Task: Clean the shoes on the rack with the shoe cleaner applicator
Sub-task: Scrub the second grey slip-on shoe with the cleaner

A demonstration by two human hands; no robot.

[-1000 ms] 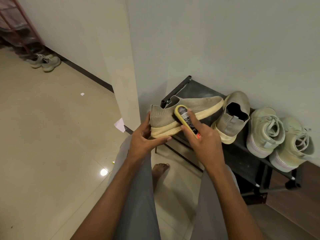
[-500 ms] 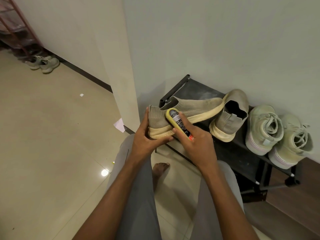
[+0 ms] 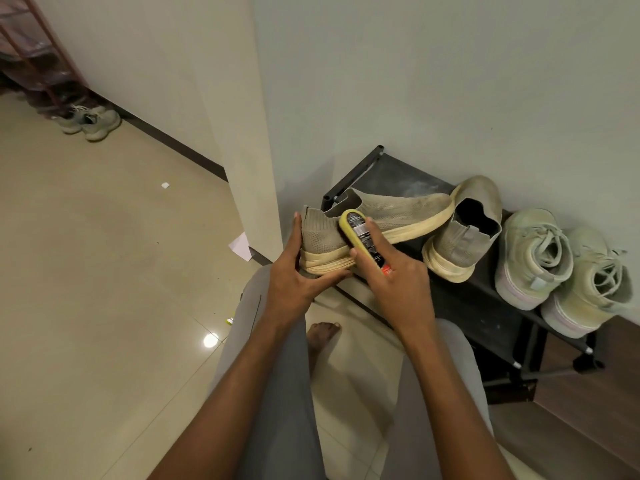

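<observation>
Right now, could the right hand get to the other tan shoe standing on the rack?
Probably yes. The tan shoe stands just beside the right hand with nothing between them, but that hand holds the applicator, so it would need freeing first.

You cannot read any text here. The shoe cleaner applicator, which your right hand grips against the shoe, carries a dark label with small white print and a red patch near your palm, but the letters are too small and blurred to make out
</observation>
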